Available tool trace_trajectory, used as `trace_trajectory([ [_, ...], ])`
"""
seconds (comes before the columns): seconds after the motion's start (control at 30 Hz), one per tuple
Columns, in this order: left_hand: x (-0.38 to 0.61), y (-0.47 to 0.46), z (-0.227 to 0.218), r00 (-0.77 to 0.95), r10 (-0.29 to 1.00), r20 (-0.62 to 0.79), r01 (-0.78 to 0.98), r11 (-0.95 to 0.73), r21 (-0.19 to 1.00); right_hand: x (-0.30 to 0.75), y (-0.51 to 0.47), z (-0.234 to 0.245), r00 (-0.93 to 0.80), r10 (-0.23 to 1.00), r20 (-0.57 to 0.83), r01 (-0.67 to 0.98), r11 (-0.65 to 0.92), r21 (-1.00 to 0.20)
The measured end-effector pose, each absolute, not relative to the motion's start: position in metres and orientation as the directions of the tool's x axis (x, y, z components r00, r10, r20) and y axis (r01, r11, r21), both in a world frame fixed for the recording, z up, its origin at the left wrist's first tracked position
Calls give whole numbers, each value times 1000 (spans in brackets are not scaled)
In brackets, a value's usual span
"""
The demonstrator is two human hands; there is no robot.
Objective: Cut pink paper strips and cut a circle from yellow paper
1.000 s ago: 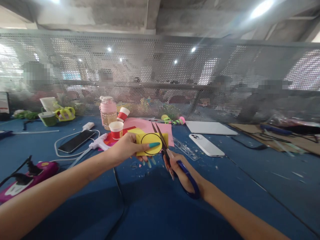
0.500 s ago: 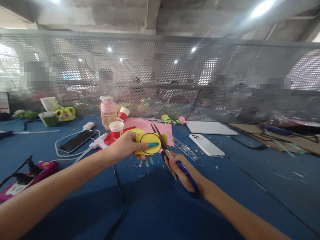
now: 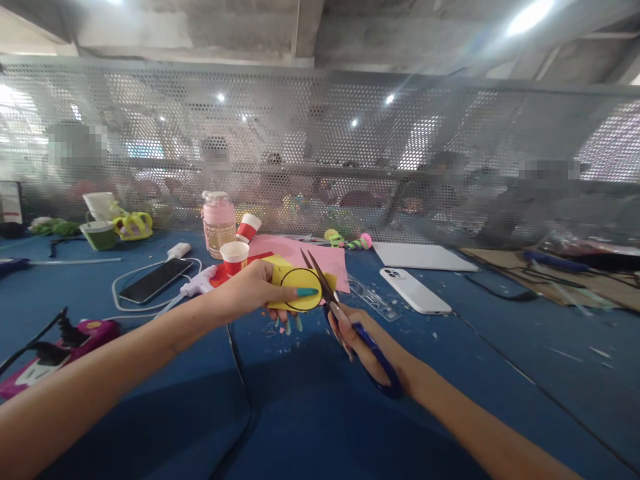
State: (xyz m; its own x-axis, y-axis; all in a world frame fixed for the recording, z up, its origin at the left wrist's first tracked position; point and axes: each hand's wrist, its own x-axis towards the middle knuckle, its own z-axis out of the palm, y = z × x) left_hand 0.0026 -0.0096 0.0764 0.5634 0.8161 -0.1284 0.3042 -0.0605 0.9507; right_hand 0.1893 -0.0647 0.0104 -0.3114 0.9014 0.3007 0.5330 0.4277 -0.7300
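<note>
A piece of yellow paper (image 3: pixel 295 280) with a black circle drawn on it is pinched in my left hand (image 3: pixel 257 290), thumb on top and fingers beneath. My right hand (image 3: pixel 363 340) grips blue-handled scissors (image 3: pixel 327 293), their blades parted at the paper's right side, along the circle's edge. Behind the paper, a pink sheet (image 3: pixel 320 257) lies flat on the table. Left of it stands a red and white paper cup (image 3: pixel 234 257), and a second paper cup (image 3: pixel 249 228) leans tilted behind.
A pink bottle (image 3: pixel 219 223), black phone (image 3: pixel 156 280) with white cable and a glue gun (image 3: pixel 200 281) are on the left. A purple power strip (image 3: pixel 60 357) lies nearer. On the right are a white phone (image 3: pixel 415 291), a white board (image 3: pixel 425 256), a clear ruler (image 3: pixel 375 300) and cardboard (image 3: pixel 575 277).
The scissor blades stand slightly wider apart at the tips. Both hands stay almost in place, still holding the paper and the scissors.
</note>
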Motion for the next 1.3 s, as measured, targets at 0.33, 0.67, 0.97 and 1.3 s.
trace_trajectory([
  [0.33, 1, -8, 77, 585, 803, -115, 308, -89, 947, 189, -68, 12, -296, 899, 322, 522, 435, -734],
  [0.67, 3, -9, 74, 567, 815, -118, 298, -69, 952, 190, -67, 12, -299, 906, 301, 522, 419, -743],
  [0.97, -1, -10, 81, 579, 807, -116, 341, -111, 933, 193, -68, 14, -317, 907, 277, 546, 413, -729],
  [1.3, -1, -10, 85, 576, 806, -138, 380, -115, 918, 192, -69, 14, -319, 905, 282, 539, 418, -731],
])
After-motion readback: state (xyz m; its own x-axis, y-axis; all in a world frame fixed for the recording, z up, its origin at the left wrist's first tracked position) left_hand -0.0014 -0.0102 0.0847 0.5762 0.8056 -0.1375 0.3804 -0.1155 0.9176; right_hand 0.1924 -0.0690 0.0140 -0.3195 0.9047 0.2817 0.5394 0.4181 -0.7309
